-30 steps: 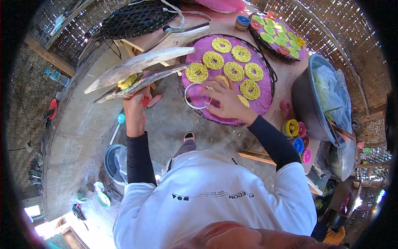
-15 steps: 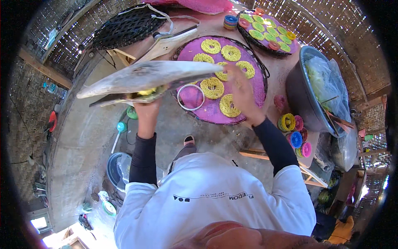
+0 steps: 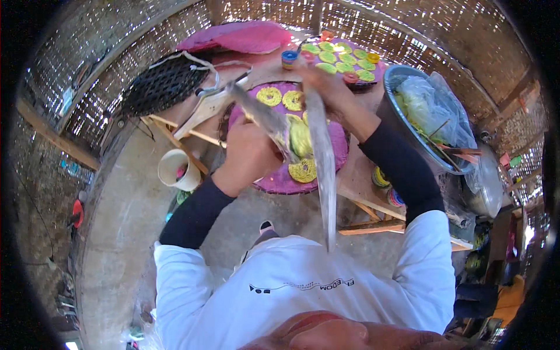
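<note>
A long, weathered two-armed wooden press is held over the round tray. My left hand is closed around the shorter arm. My right hand grips the far end of the longer arm, which points back toward my body. The two arms are spread apart, with a lump of yellow-green dough between them. Below, rings of yellow dough strands lie on the pink cloth of the tray; the press and my hands hide several of them.
A second tray of green rounds stands at the back. At right is a big grey tub with plastic-wrapped contents. A black woven tray and a pale wooden board lie at left, a white bucket below them.
The press has swung from lying sideways at left to standing lengthwise over the tray, its arms opened wider. My right hand has moved from the rings onto the longer arm.
</note>
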Motion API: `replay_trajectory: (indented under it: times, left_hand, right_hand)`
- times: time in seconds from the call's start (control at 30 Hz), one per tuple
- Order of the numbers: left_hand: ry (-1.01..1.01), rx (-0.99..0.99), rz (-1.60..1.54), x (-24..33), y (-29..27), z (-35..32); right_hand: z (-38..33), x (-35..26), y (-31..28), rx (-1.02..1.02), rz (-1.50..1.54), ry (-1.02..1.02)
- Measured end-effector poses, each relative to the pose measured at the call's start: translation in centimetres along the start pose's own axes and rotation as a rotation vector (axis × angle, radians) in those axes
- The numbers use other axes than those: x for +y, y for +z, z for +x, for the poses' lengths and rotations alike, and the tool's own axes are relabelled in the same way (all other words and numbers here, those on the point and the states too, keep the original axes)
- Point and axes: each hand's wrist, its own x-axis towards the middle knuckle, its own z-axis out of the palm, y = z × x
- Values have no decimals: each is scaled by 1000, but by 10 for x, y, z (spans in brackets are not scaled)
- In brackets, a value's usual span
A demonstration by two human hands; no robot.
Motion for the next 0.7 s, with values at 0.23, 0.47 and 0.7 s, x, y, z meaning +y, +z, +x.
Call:
replay_trajectory:
  times: [0.23,0.47,0.7]
  left_hand:
    - [26,-312,-125,5,-38,10]
    - [-401,-540,-903,-45,-39,-14]
    - [-225,-384,-1208,-15,13,5]
  right_hand:
    - [-57,-41,41,81,-643,-398]
    - [-103,-81,2,207,-514,-636]
    - [-73,-64,-67,661,519,-1244]
